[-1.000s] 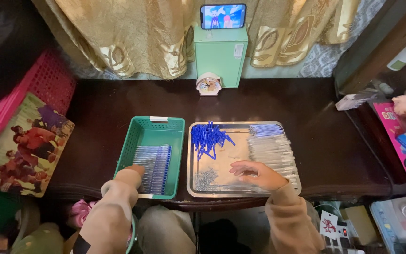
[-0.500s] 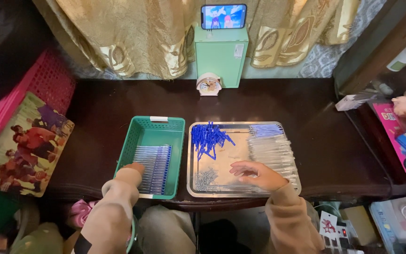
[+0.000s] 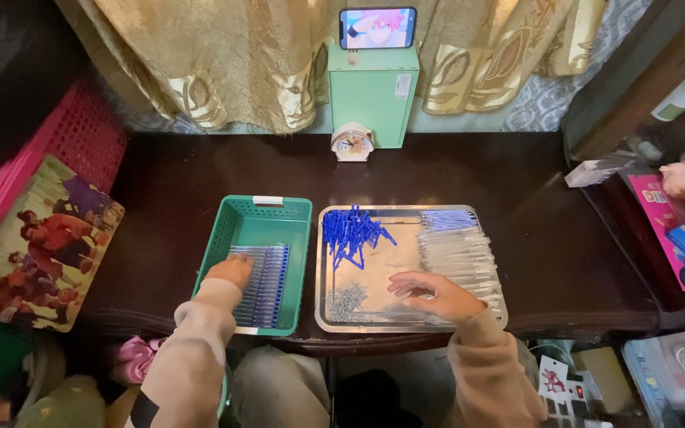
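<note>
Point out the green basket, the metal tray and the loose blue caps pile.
green basket (image 3: 267, 211): head view, bare far wall.
metal tray (image 3: 406, 270): head view, bare floor at the centre.
blue caps pile (image 3: 350, 231): head view, middle of the heap.

Left hand (image 3: 230, 270) curled, palm down; right hand (image 3: 430, 292) flat, fingers (image 3: 403, 279) spread.

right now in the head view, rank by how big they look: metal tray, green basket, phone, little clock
1. metal tray
2. green basket, clearly smaller than the tray
3. phone
4. little clock, close to the phone in size, so that order is unsure
</note>
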